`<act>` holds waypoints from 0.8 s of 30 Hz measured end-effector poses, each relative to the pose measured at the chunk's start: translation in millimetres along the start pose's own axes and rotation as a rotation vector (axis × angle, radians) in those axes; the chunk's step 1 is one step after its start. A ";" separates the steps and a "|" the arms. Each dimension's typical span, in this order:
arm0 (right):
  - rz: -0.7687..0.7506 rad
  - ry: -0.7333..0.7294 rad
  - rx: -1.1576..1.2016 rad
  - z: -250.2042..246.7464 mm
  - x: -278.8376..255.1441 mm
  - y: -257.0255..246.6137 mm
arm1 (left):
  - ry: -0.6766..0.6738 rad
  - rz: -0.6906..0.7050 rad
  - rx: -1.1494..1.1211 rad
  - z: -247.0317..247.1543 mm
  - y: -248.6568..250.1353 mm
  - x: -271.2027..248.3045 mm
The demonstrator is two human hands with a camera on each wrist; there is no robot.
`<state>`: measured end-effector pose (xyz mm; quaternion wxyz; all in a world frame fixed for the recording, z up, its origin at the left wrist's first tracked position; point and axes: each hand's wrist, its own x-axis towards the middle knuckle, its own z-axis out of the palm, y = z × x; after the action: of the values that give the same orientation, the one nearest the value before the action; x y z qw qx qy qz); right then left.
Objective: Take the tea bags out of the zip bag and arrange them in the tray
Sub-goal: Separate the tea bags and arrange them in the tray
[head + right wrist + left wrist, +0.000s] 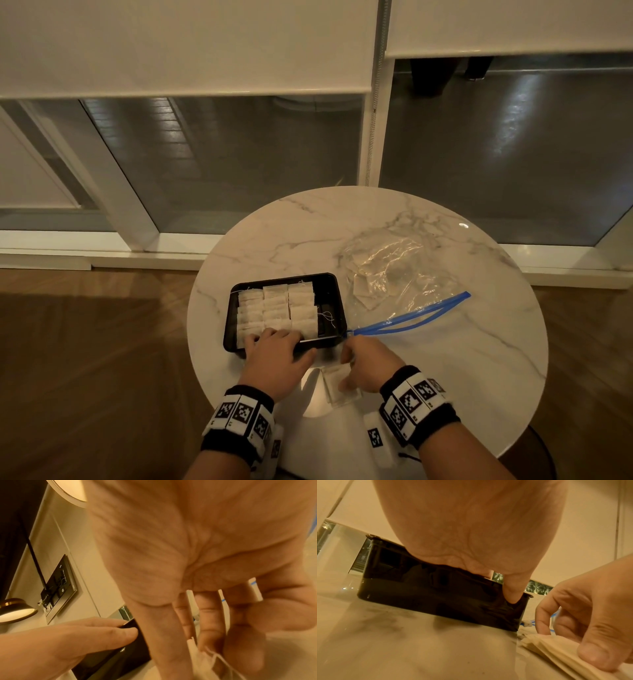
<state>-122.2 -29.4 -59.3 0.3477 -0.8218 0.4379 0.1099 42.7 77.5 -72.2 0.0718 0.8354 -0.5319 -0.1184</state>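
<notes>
A black tray point(329, 291) on the round marble table holds three columns of white tea bags point(275, 306). My left hand point(274, 344) grips its near wall, fingers curled over the rim and thumb point(513, 593) pressed on the outside of the tray point(428, 595). Right of it, my right hand point(358, 359) pinches a small stack of tea bags point(337, 385) lying on the table; its thumb point(597, 654) sits on that stack point(556, 651). One tea bag with its string point(200, 660) shows between the right fingers. The clear zip bag point(390, 270) lies behind, its blue zip point(411, 318) open, with several tea bags inside.
The marble table point(462, 359) is small and round, its edge close behind both wrists and wooden floor all around it. Glass panels and a white sill stand just beyond the far edge. Bare tabletop lies right of the zip bag.
</notes>
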 end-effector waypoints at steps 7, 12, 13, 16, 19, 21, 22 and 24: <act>-0.001 -0.005 0.057 -15.3 -4.0 3.3 | 0.007 0.019 -0.008 -2.6 0.5 -3.5; -0.039 -0.018 0.187 -49.3 -19.4 5.3 | 0.039 0.109 -0.019 -4.5 1.8 -4.9; -0.061 -0.013 0.217 -56.8 -22.5 5.9 | 0.044 0.130 -0.021 -5.2 3.3 -4.9; -0.105 0.066 0.330 -74.3 -25.0 6.0 | 0.042 0.179 -0.030 -7.1 8.1 -2.2; -0.125 0.182 0.478 -81.2 -17.7 -0.3 | 0.001 0.201 0.021 -7.3 14.9 3.0; -0.134 0.232 0.487 -79.3 -6.8 -6.7 | -0.021 0.193 0.049 -6.8 19.2 5.2; -0.140 0.251 0.456 -76.4 -0.1 -9.9 | -0.026 0.188 0.056 -6.2 20.4 5.7; -0.151 0.271 0.360 -69.6 12.9 -16.8 | -0.022 0.181 0.070 -4.5 21.3 6.3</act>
<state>-109.8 -77.8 -6.4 0.4340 -0.7840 0.4305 -0.1077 28.0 62.7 -63.4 0.0473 0.7847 -0.6096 -0.1018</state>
